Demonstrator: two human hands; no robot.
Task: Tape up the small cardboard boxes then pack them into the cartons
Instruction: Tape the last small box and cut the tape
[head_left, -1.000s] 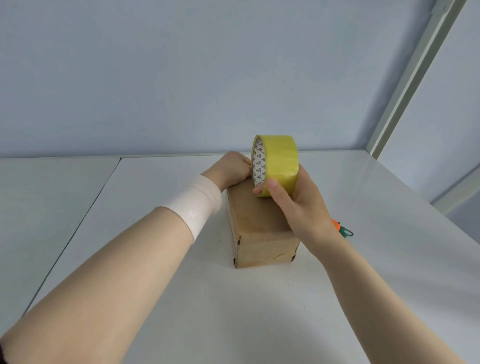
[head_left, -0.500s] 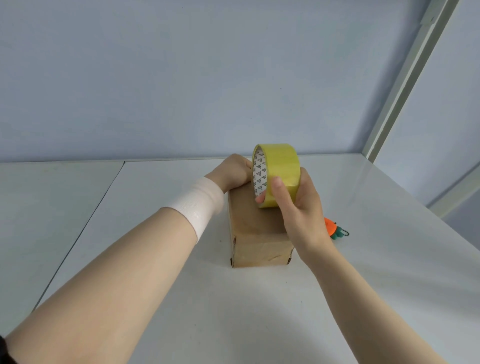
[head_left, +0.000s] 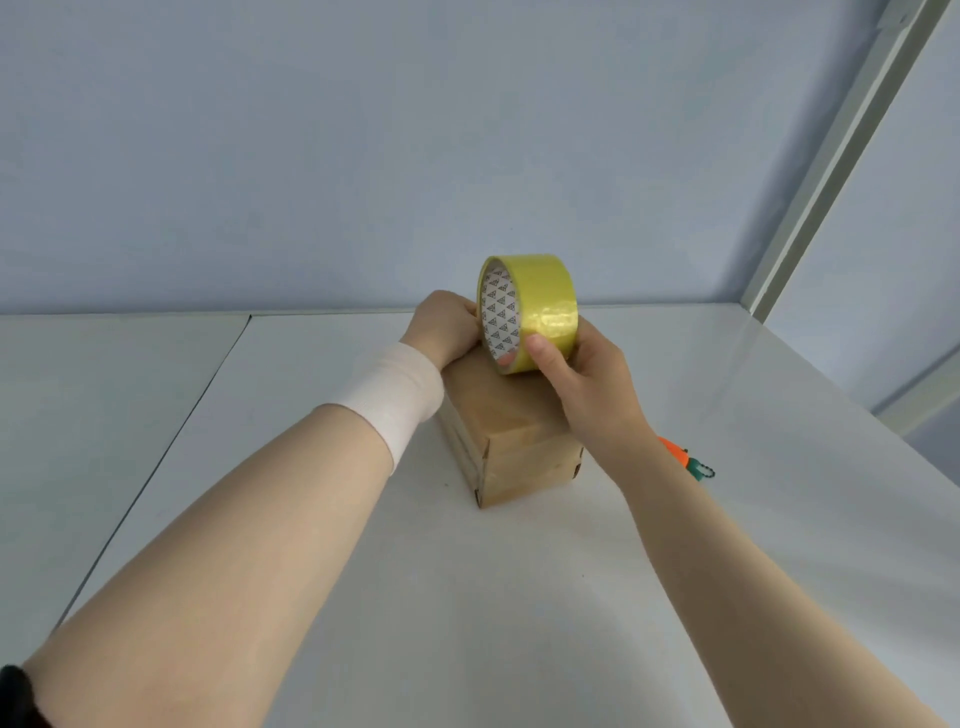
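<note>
**Taping at mid-table.** The small cardboard box (head_left: 519, 447) stands on the white table (head_left: 467, 623) at approx ctr of view. Its long side runs near to far and its flaps are shut, so its contents can't be seen.

Your right hand (head_left: 587, 389) grips the yellow tape roll (head_left: 540, 306), held upright on edge over the far half of the box top. The lower rim is at the cardboard, but actual contact can't be made out. Your thumb lies across the roll's outer face on the near side, w/ the other fingers wrapped round the right & far side. One fingertip shows pink thru the bottom of the core. The core's white liner, printed w/ small black triangles, faces left.

Your left hand (head_left: 447, 327) sits knuckles-up at the box's far-left top edge, against the roll's left rim. Its fingers bend down past the far side, out of sight, so you can't tell whether they grip the box or only press it. A white wrist wrap (head_left: 400, 405) circles that arm.

Both forearms reach in from the near edge & converge over the box.

Just right of the box, partly behind your right wrist, an orange carrot charm (head_left: 680, 457) w/ a green bead chain lies on the table. A dark seam (head_left: 155, 467) runs near to far at left. Behind is a pale blue wall (head_left: 363, 156), w/ a white frame post (head_left: 831, 156) slanting up at far right.
</note>
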